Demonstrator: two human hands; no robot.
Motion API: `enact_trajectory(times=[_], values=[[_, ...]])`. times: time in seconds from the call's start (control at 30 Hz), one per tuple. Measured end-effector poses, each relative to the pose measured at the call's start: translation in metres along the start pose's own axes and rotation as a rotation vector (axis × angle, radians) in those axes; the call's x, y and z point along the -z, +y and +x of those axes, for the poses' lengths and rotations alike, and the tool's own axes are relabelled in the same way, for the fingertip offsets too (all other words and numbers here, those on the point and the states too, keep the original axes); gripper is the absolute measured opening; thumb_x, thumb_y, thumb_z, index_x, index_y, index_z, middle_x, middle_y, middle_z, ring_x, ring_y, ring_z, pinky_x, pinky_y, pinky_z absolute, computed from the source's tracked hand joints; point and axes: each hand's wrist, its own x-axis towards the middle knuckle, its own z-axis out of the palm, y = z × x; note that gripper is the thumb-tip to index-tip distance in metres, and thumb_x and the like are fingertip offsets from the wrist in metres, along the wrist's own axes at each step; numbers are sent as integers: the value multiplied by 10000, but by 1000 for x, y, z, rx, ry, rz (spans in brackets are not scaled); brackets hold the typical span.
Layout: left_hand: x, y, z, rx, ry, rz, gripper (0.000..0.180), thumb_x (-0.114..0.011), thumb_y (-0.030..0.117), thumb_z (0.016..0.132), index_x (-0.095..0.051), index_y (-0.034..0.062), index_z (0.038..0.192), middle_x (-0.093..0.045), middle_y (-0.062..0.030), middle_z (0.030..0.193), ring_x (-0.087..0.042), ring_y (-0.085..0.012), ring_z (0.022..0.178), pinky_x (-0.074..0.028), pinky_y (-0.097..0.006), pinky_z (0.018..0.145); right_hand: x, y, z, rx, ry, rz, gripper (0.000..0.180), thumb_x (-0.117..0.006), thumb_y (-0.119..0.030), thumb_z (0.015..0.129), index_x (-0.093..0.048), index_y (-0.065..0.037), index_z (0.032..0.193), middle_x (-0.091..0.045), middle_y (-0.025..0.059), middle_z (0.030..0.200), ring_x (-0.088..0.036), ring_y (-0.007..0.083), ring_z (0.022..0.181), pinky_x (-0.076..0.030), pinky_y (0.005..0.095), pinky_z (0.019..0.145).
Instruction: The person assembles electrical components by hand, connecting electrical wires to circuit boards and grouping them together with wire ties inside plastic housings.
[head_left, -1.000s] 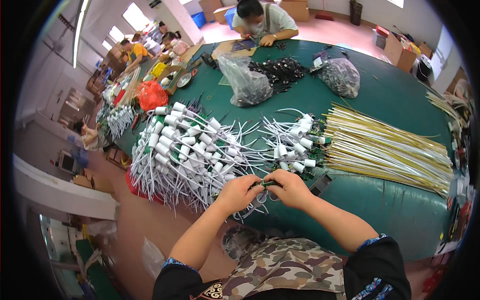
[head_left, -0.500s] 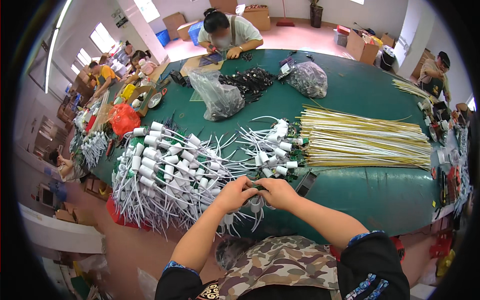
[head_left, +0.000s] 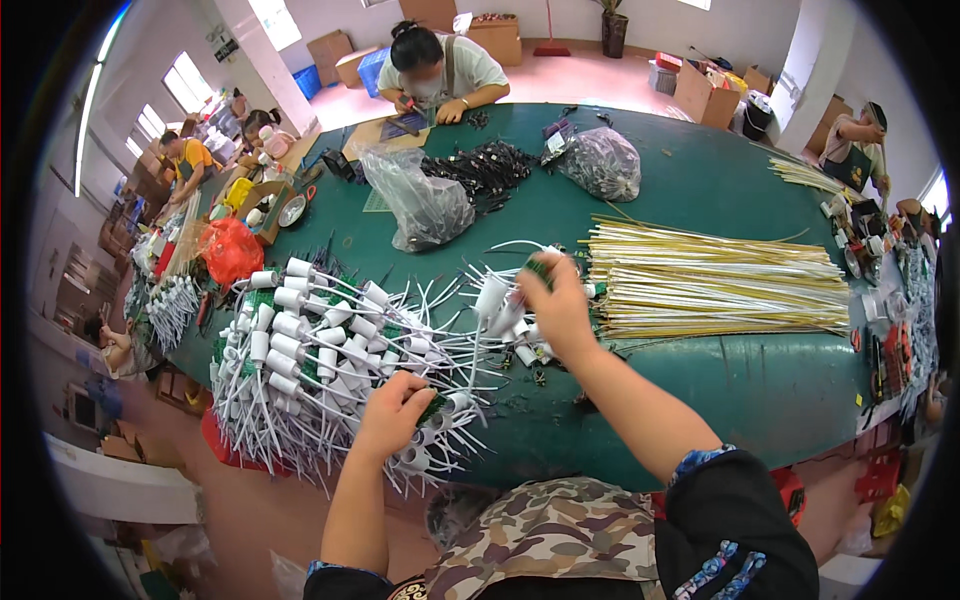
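My left hand [head_left: 388, 415] is closed on a green circuit board [head_left: 432, 408] beside the near edge of a large pile of white cylinders with white wires [head_left: 290, 325]. Farther off and to the right, my right hand [head_left: 562, 305] pinches another green circuit board [head_left: 540, 268]. White cylinders with wires, blurred by motion, show beside its fingers. It hovers over a smaller heap of the same white parts [head_left: 525, 353], partly hidden by the hand. Just right of that heap lies a wide bundle of yellow and white strips [head_left: 715, 280].
On the green table [head_left: 740, 400] lie a clear plastic bag [head_left: 415, 200], black parts [head_left: 485, 170] and a filled bag [head_left: 600, 165]. A red bag [head_left: 232, 250] sits at left. A co-worker [head_left: 440, 75] works across the table; others sit at the sides.
My hands, together at the near edge before, have parted. The right one has moved away from me to the small heap; the left one has shifted left to the large pile.
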Motion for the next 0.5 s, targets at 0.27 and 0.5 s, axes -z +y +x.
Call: enact_trajectory(times=[0.27, 0.5], values=[[-1, 20, -3, -39, -86, -28, 170, -666, 153, 882, -620, 6, 954, -646, -61, 778, -561, -109, 695, -463, -282, 643, 56, 118, 43, -315, 270, 65, 303, -618, -115, 898, -468, 7, 1131, -578, 124, 1019, -623, 188, 843, -515, 309, 690], [-10, 26, 13, -49, -174, -13, 196, -686, 157, 858, -607, 5, 952, -637, -72, 832, -592, -156, 733, -484, -307, 674, 77, 80, 11, 413, 168, -1168, 631, -729, -244, 754, -495, 18, 1278, -535, 227, 1271, -488, 361, 1216, -369, 444, 1052]])
